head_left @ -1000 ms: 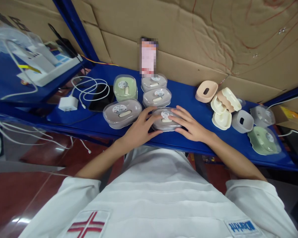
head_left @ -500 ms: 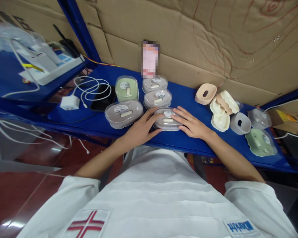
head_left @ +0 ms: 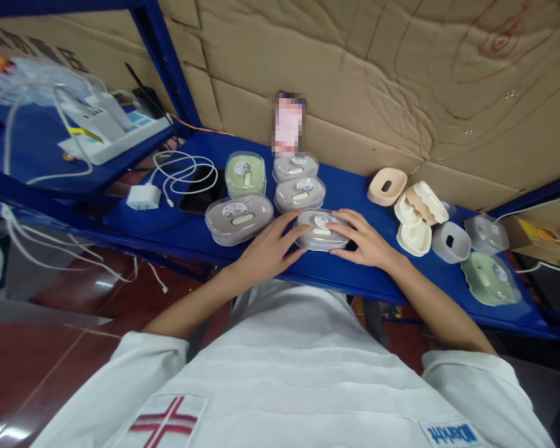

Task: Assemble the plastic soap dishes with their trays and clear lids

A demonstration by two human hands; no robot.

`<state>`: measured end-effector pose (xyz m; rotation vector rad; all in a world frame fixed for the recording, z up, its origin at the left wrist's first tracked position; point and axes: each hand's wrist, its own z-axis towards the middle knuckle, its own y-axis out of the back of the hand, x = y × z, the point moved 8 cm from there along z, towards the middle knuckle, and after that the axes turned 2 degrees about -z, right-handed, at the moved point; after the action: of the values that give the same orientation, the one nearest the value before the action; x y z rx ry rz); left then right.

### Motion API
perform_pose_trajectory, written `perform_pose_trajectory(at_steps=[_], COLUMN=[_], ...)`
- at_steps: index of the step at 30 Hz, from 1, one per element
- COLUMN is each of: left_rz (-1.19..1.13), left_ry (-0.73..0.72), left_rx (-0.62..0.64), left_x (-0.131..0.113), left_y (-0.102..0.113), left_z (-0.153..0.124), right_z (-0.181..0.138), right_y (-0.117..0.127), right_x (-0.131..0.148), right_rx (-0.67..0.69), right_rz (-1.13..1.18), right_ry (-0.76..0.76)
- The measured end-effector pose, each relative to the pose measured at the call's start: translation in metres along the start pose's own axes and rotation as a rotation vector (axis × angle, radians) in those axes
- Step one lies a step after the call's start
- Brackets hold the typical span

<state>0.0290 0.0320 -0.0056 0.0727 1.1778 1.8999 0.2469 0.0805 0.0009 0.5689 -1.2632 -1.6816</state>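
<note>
Between my hands on the blue shelf sits a grey soap box (head_left: 322,231) with a clear lid, a round label and a small pale bar on top. My left hand (head_left: 273,247) holds its left end, fingers along the far-left side and thumb at the near edge. At the right end, my right hand (head_left: 364,241) grips with its fingers behind and thumb in front. Close to my left hand stands another lidded grey box (head_left: 239,218). Two similar boxes, one nearer (head_left: 300,193) and one farther (head_left: 295,167), stand behind, beside a green box (head_left: 245,174).
To the right lie a peach box part (head_left: 387,186), wavy cream and peach pieces (head_left: 415,211), a grey part (head_left: 452,242) and a lidded green box (head_left: 490,278). A phone (head_left: 288,124) leans on the cardboard. A charger (head_left: 144,196) with cable lies left.
My right fingers have shifted from the lid's top to the box's right end, and the right thumb has spread to its near edge. The view has tilted slightly.
</note>
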Motion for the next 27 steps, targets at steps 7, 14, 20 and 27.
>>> perform_pose_trajectory(at_steps=[7,14,20,27], left_rz=[0.356,0.414,0.408,0.295], left_ry=[0.190,0.285,0.108,-0.033], left_rx=[0.009,0.083,0.120,0.122], left_x=[0.005,0.019,0.001,-0.018], left_y=[0.054,0.072,0.054,0.025], left_z=[-0.023,-0.041,-0.020,0.002], right_z=[-0.016,0.000,0.033,0.059], right_y=[0.025,0.019,0.018,0.019], right_x=[-0.046,-0.074,-0.109,-0.166], right_rx=[-0.021,-0.049,-0.056,-0.028], right_rz=[-0.240,-0.358,-0.273,-0.132], right_ry=[-0.327,-0.478,-0.504,-0.629])
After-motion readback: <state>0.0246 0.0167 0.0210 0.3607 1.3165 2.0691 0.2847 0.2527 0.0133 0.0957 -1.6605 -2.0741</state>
